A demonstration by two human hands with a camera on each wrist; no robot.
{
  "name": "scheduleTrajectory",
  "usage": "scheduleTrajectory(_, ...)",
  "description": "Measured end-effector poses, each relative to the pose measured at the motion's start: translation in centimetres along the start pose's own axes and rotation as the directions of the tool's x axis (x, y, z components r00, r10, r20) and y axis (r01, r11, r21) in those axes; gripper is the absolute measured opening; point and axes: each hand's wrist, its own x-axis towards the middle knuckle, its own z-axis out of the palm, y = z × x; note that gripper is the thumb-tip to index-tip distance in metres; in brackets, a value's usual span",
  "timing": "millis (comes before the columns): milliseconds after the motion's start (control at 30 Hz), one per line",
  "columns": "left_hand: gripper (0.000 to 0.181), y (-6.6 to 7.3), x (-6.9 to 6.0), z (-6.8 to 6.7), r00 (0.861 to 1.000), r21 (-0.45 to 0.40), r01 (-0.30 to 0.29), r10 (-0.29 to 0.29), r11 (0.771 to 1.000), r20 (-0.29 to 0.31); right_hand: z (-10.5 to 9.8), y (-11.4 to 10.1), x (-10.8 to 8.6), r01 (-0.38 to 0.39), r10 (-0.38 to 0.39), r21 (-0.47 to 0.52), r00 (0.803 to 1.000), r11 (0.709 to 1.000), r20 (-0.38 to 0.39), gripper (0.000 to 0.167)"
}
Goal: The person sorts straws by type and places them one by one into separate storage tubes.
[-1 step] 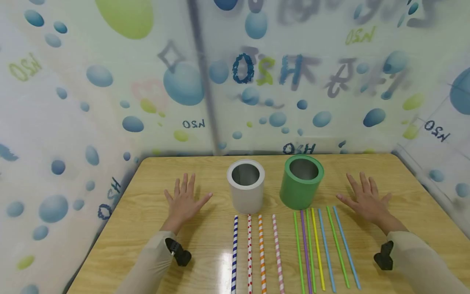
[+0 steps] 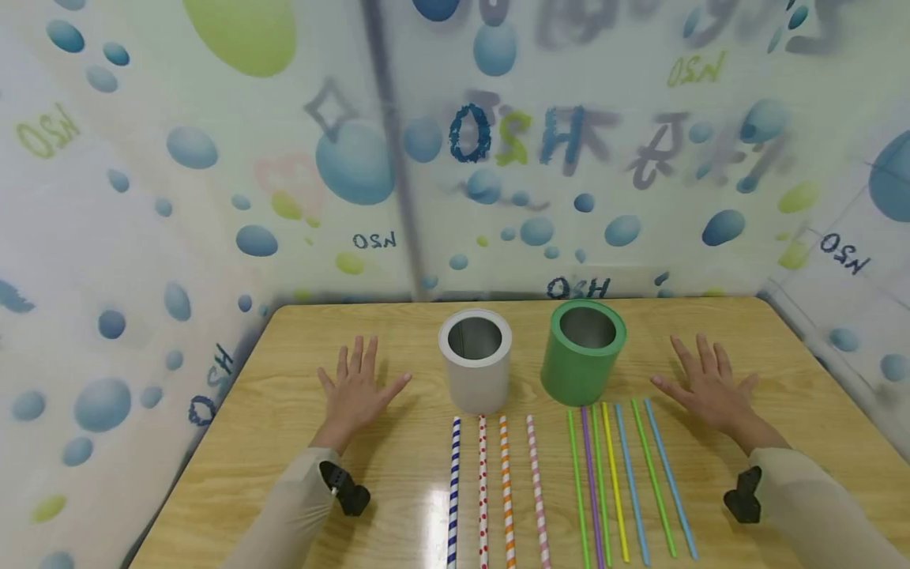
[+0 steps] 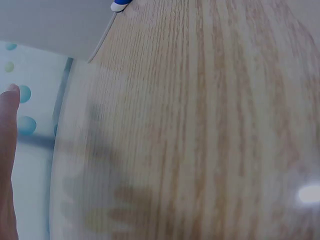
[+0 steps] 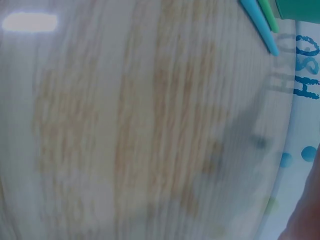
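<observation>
My left hand (image 2: 355, 397) is spread with straight fingers over the left part of the table, holding nothing. On the other side my right hand (image 2: 713, 393) is likewise spread, its fingers apart and nothing in them. Between them stand a white cylindrical holder (image 2: 478, 387) and a green cylindrical holder (image 2: 579, 375), both with open tops. Below the white one lie patterned straws: blue-striped (image 2: 453, 490), red-dotted (image 2: 483, 490), orange-striped (image 2: 507, 490) and pink-striped (image 2: 538, 490). Below the green one lie several plain straws, among them a purple straw (image 2: 592, 486), a yellow straw (image 2: 615, 482) and a blue straw (image 2: 671, 478).
The wooden table (image 2: 405, 490) reaches back to a patterned wall covering (image 2: 298, 261) with blue and green spots. Dark wrist cameras (image 2: 345, 487) sit on both sleeves. In the right wrist view, a blue straw end (image 4: 261, 25) shows near the green holder (image 4: 300, 9).
</observation>
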Motion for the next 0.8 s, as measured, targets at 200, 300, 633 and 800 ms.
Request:
scheduleTrajectory(200,0.095,0.3,0.2,-0.1,0.999,-0.003,-0.017,0.016,1.000,-0.027,-0.4,-0.1,-0.1,0.007,-0.007,0.002,1.000,1.000,-0.016,0.085)
scheduleTrajectory(300,0.092,0.8,0.5,-0.4,0.994,-0.014,-0.046,0.044,0.999,-0.097,-1.1,-0.5,-0.2,0.022,-0.022,-0.005,1.000,1.000,-0.007,0.085)
scheduleTrajectory(633,0.038,5.9,0.8,-3.8,0.966,-0.613,-0.229,0.101,0.756,-0.237,-3.4,-5.1,-2.3,0.087,-0.143,0.202,0.949,0.976,0.282,0.054)
scheduleTrajectory(800,0.036,7.7,1.2,-4.5,0.987,-0.777,-0.159,0.095,0.610,-0.128,-2.7,-8.5,-3.5,0.150,-0.255,0.327,0.917,0.933,0.308,0.042)
